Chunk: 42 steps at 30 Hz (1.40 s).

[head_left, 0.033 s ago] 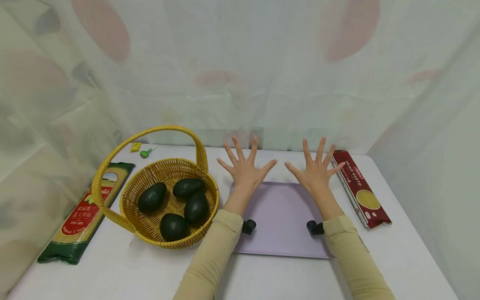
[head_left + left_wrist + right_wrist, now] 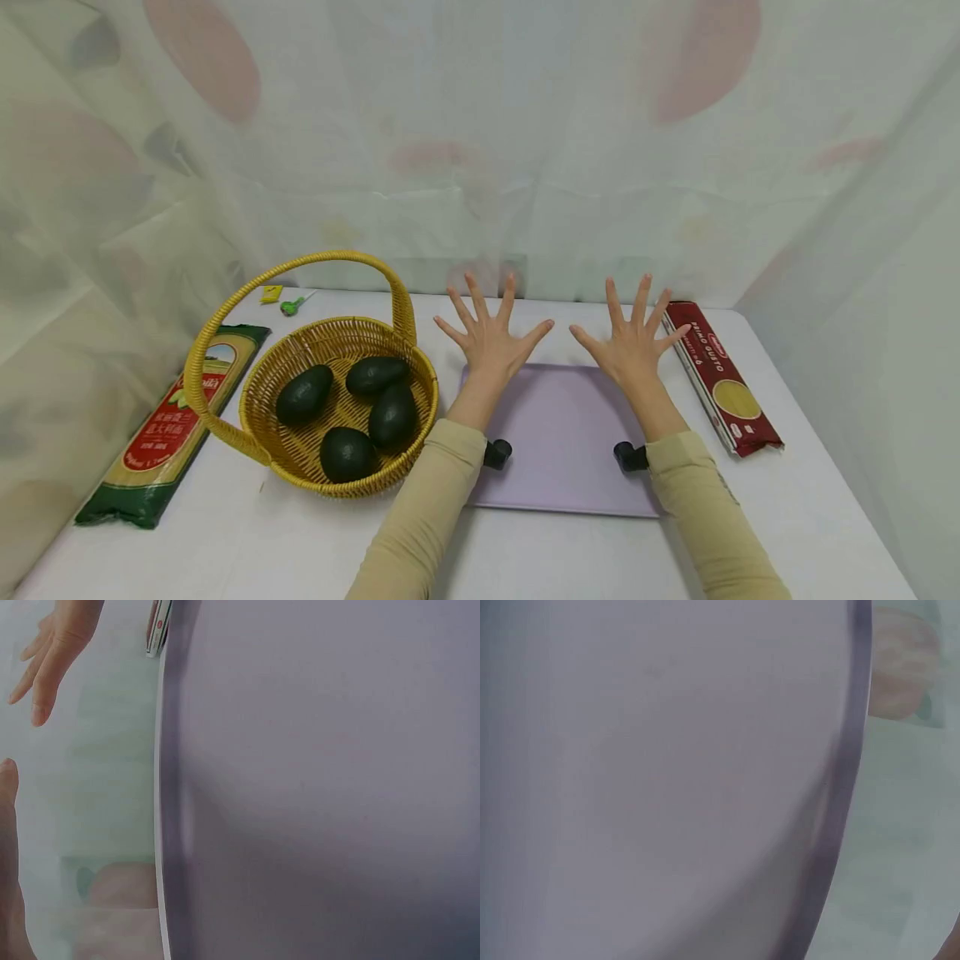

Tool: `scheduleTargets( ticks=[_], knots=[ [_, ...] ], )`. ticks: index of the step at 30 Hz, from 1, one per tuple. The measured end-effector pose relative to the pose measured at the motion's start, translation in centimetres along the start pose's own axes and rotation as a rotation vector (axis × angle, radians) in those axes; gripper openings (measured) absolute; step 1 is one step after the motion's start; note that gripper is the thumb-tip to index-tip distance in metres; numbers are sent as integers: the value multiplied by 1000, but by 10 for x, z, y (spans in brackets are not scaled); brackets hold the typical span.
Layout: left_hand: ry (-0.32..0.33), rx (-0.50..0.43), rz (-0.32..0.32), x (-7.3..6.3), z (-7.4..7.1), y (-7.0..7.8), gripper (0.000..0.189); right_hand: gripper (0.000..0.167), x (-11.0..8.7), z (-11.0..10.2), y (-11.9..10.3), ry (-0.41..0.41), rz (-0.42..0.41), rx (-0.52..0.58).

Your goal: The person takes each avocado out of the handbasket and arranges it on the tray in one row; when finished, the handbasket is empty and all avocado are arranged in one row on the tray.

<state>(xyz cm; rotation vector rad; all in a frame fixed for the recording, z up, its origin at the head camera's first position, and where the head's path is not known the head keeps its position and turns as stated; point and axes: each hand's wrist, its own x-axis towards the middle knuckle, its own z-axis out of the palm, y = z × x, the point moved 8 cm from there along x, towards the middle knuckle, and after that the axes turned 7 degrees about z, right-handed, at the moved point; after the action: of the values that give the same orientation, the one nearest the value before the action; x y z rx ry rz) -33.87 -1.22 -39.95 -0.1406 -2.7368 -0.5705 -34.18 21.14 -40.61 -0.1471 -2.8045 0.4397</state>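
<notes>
Both hands are raised over the far part of a lilac tray, fingers straight and spread wide. My left hand holds nothing; it is between the basket and the right hand. Nothing is in my right hand either, which is near a red spaghetti pack. The two thumbs point toward each other without touching. In the left wrist view the tray fills most of the picture, with the right hand at upper left. The right wrist view shows mainly the tray.
Left of the tray stands a yellow wicker basket with a tall handle, holding several dark avocados. Beyond it lie a green and red pasta bag, a green-topped lollipop and a small yellow packet. Pale curtains enclose the white table.
</notes>
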Motion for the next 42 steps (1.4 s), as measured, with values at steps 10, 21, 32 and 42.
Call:
scheduleTargets(
  ticks=[10,21,32,42],
  knots=[
    [-19,54,2,0,1,-4,96,101,0,4,-6,-12,-26,33],
    [-237,-221,279,-67,-56,26,26,20,-25,-4,-40,-208,-208,206],
    [205,-553,478,-149,-235,-61,32,12,-63,-24,-104,-469,-565,338],
    [571,-431,291,-172,-323,-118,39,18,-86,-37,-173,-687,-811,373]
  ],
)
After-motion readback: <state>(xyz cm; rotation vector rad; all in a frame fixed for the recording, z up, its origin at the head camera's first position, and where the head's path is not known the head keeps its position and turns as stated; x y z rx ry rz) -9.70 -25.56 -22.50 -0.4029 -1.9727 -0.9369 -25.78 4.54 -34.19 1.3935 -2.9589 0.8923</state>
